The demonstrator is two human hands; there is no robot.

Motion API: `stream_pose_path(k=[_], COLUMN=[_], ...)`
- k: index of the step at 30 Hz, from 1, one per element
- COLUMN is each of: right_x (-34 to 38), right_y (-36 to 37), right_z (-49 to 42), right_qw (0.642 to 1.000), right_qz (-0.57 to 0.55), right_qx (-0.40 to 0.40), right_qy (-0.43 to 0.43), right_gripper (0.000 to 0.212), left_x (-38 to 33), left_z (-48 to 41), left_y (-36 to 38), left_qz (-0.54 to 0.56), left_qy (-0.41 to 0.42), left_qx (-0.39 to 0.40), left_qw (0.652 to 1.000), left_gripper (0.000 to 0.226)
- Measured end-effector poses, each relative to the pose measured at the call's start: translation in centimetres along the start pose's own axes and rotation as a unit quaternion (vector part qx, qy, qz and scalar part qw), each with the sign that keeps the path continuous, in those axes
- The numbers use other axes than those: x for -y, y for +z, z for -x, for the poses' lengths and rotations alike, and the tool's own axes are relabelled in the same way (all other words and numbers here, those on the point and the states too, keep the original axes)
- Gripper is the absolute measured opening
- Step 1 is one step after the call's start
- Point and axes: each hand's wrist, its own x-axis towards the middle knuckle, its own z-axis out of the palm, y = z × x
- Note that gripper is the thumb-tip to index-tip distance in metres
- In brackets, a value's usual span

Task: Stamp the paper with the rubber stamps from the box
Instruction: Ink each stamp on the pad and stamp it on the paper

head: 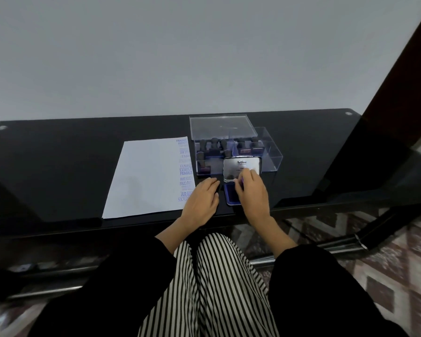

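Blue ink pad point(232, 193) — open, its metal lid point(241, 166) raised behind, lay directly under the right hand point(252, 190), whose fingers were pinched on a small purple stamp point(241, 182) pressed to the pad. Left hand point(203, 198) rested flat, empty, just beside the pad. Paper point(148, 176) — left of both hands, its near edge column already printed. Clear box point(272, 154) of remaining stamps stood beyond the hands. Advice: press level and light, lift straight, avoid over-inking.
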Motion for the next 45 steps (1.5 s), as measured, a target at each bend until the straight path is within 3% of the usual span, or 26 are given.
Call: stream_pose_path(k=[4,8,11,14,21,35,41,45], right_x=[-0.3,-1.0,-1.2,-0.4,0.6,-1.3,0.2,1.0], right_y=[0.9,1.5,1.5,0.7,0.6,2.0,1.2,1.3], right_z=[0.4,1.3,1.1,-0.6,-3.0,0.5,-2.1,-3.7], right_qw=[0.994,0.983,0.983,0.988,0.992,0.978,0.988,0.990], right_qz=[0.054,0.084,0.067,0.076,0.107,0.086,0.119,0.138], right_qx=[-0.090,-0.151,-0.150,-0.097,-0.028,-0.171,-0.085,-0.028], right_qy=[-0.034,-0.062,-0.079,-0.089,-0.066,-0.086,-0.043,-0.020], right_gripper=[0.016,0.004,0.021,0.034,0.035,0.012,0.034,0.036], left_x=[0.0,0.1,0.1,0.1,0.1,0.1,0.1,0.0], left_z=[0.0,0.1,0.1,0.1,0.0,0.0,0.1,0.1], left_y=[0.1,0.1,0.1,0.2,0.3,0.5,0.5,0.4], left_qz=[-0.012,-0.020,-0.024,-0.027,-0.026,-0.031,-0.024,-0.027], left_qy=[0.003,0.003,0.003,0.004,0.001,0.006,0.002,0.002], left_qx=[0.007,0.013,0.016,0.013,0.014,0.005,0.006,0.010], left_qw=[1.000,1.000,1.000,1.000,1.000,0.999,1.000,1.000], left_gripper=[0.045,0.045,0.046,0.046,0.046,0.046,0.046,0.046])
